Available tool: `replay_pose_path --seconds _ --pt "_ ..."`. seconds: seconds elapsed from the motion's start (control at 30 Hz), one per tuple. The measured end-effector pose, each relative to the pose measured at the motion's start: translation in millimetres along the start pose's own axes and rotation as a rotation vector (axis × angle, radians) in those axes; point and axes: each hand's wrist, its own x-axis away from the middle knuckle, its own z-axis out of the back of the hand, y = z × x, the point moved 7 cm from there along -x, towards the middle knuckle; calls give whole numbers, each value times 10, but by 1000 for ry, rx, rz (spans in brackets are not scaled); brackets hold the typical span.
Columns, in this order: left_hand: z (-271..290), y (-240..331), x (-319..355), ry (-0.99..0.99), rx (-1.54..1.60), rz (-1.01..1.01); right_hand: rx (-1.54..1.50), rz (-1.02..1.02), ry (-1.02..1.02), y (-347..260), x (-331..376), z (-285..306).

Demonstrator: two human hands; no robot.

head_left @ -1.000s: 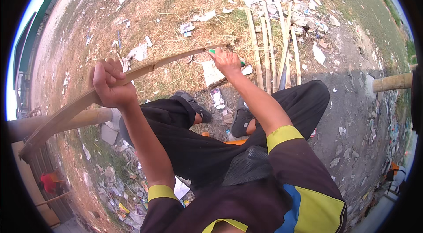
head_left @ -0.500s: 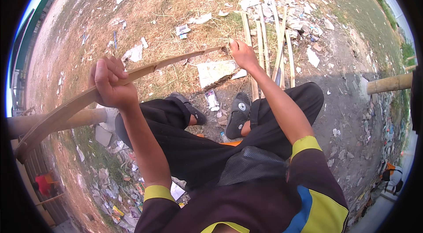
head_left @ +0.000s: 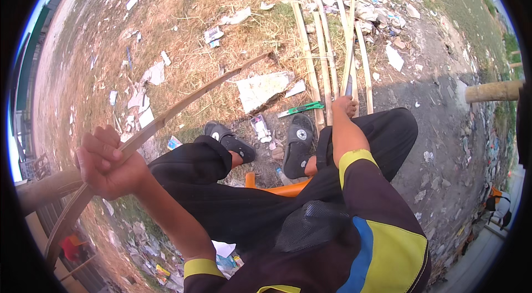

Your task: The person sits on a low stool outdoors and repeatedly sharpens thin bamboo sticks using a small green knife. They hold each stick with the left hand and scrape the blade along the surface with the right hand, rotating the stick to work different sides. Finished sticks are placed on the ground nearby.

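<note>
My left hand (head_left: 105, 162) is closed around a long, bent bamboo strip (head_left: 183, 103). The strip slants from the lower left up to a dark end over the dry grass. My right hand (head_left: 344, 106), beside my right knee, is closed on a knife whose grey blade (head_left: 348, 85) points away from me. Its handle is hidden in my fingers. Under and around the blade, several pale bamboo strips (head_left: 321, 43) lie on the ground, pointing away. Left of them, near my right foot, is a green box cutter (head_left: 302, 109).
A flat whitish slab (head_left: 265, 90) lies ahead of my sandals (head_left: 300, 143). Horizontal bamboo poles stand at the left (head_left: 52, 189) and right (head_left: 493, 91). Paper and plastic litter (head_left: 382, 16) is scattered about. An orange seat edge (head_left: 288, 188) shows below my legs.
My right hand has left the strip's far end and come down to the knife. My left hand has moved left and down with the strip. The green box cutter has come into sight.
</note>
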Motion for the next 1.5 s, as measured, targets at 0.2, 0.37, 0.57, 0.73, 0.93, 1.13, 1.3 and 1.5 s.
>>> replay_pose_path --seconds 0.2,0.37,0.57,0.73,0.93,1.13,1.3,1.5 --pt "-136 -28 14 53 44 16 126 57 -393 573 -307 -473" --pt "-145 12 -21 1 36 4 30 121 -269 514 -105 -17" --pt "-235 -9 -78 -36 47 2 -171 215 -319 377 -617 172" --pt "-419 -63 -32 7 10 -25 161 353 -453 769 -800 -1023" --pt "-211 31 -22 41 -50 -46 -116 70 -328 516 -49 -195" --pt "-210 3 -36 -42 -90 -74 -1150 -185 -460 61 -64 818" --pt "-294 12 -81 -86 -292 -208 -1263 492 -591 -631 839 2153" --pt "-201 -112 -84 -22 -133 -7 -604 1255 -471 -675 2243 2072"
